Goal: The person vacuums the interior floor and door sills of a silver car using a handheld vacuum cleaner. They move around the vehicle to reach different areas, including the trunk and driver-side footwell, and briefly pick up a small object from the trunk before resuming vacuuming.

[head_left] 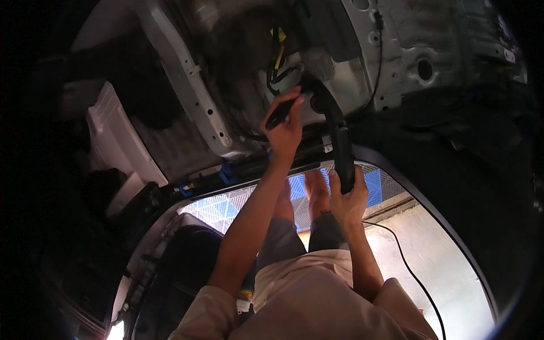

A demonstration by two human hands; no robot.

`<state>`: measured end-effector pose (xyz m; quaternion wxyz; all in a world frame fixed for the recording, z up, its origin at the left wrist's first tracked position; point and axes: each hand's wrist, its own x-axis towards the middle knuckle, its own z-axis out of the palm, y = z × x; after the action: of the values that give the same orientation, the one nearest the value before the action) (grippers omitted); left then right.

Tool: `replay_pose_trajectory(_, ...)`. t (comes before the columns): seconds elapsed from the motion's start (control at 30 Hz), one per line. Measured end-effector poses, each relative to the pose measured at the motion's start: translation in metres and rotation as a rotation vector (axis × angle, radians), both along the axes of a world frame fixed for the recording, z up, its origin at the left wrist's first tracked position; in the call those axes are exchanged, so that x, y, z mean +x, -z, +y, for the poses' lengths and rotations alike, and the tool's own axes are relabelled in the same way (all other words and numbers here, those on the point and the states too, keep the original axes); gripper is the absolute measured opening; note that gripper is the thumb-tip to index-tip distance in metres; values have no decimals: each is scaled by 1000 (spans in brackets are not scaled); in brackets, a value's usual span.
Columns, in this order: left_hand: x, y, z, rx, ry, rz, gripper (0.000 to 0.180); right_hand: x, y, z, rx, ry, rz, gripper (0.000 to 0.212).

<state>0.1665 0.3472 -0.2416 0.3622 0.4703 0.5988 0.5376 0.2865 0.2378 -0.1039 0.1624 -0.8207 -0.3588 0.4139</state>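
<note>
My right hand (349, 198) is wrapped round the lower end of a long black tool (340, 136). This tool has a thick straight handle and a bent, rounded head, which reaches up towards the bare metal floor; its exact kind cannot be made out. My left hand (285, 127) is closed round a dark oval piece (281, 113), too dark to name, with the fingertips close to the tool's head. Just beyond those fingers, black and yellow wires (277, 56) run to a pale greenish round part (288, 78) in the metal floor.
A ribbed metal crossmember (198, 85) runs to the left of my hands. Further left lies a pale plastic trim panel (122, 133). Blue clips (226, 173) sit along the door sill. Dark carpet (430, 136) is folded at the right. A black cable (405, 258) hangs outside the door.
</note>
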Motion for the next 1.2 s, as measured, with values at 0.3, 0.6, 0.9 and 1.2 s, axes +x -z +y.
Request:
replay_pose_trajectory(0.3, 30, 1, 21, -17, 49, -85, 9, 11, -5, -21, 111, 35, -13, 38)
replay_pose_trajectory(0.6, 50, 7, 48, -4, -215, -325, 5, 17, 37, 0, 226, 51, -46, 33)
replay_pose_trajectory(0.9, 40, 5, -3, 10, -201, -284, 9, 7, 62, 13, 169, 180, 151, 44)
replay_pose_trajectory(1.2, 23, -3, -13, -43, -314, -268, 9, 4, 87, 14, 278, 216, 315, 34)
